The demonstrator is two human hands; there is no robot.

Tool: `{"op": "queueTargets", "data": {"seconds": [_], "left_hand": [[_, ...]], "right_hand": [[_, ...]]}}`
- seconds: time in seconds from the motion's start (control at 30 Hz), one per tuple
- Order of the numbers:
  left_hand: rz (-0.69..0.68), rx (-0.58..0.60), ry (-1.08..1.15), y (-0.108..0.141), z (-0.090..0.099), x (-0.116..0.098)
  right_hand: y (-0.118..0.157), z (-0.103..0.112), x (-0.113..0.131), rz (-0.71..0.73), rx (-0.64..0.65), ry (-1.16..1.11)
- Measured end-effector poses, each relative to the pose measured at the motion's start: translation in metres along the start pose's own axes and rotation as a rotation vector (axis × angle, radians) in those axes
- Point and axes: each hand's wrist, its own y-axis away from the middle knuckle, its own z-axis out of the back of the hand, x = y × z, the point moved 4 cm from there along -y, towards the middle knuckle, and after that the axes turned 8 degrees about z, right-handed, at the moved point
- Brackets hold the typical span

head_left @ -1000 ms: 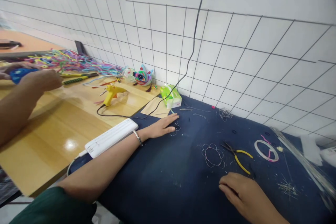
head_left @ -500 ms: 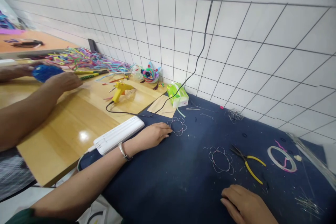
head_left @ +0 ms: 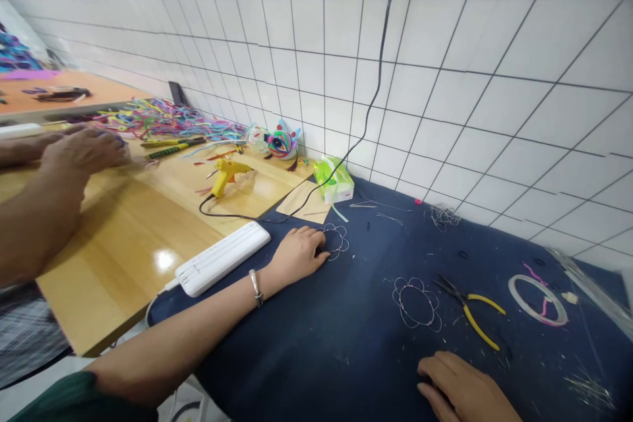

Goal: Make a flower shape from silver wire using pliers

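My left hand (head_left: 299, 256) rests at the left edge of a flower-shaped wire ring (head_left: 341, 247), thumb and fingers closed over its rim and hiding part of it. A second wire flower (head_left: 414, 303), with small pinkish beads, lies flat on the dark blue mat (head_left: 316, 343). Just below it, my right hand (head_left: 462, 386) lies on the mat, fingers loosely bent and thumb apart, with nothing visible in it. Yellow-handled pliers (head_left: 469, 310) lie with jaws apart beyond that hand.
A white power bank (head_left: 225, 257) sits beside my left forearm. Behind are a tissue pack (head_left: 333, 179) and a yellow glue gun (head_left: 227, 177) with its cord. Rightward lie a ring-shaped coil (head_left: 517, 303) and wire pieces (head_left: 591, 389). Another person's hand (head_left: 82, 151) works at left.
My left hand has shifted a little up and right, its fingers now bent over the wire flower's edge. My right hand is nearly still. The other person's hands now mostly cover their blue item.
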Motion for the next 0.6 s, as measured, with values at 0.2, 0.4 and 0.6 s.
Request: {"op": "queueTargets", "data": {"seconds": [0.2, 0.4, 0.6], "left_hand": [[-0.012, 0.021, 0.026, 0.000, -0.003, 0.005], [-0.038, 0.033, 0.156, -0.003, 0.000, 0.015], [0.017, -0.077, 0.243, -0.009, 0.014, 0.040]], "right_hand": [[0.002, -0.002, -0.001, 0.010, -0.013, 0.008], [0.000, -0.005, -0.002, 0.040, 0.098, 0.059], [-0.074, 0.003, -0.007, 0.081, 0.122, 0.059]]}}
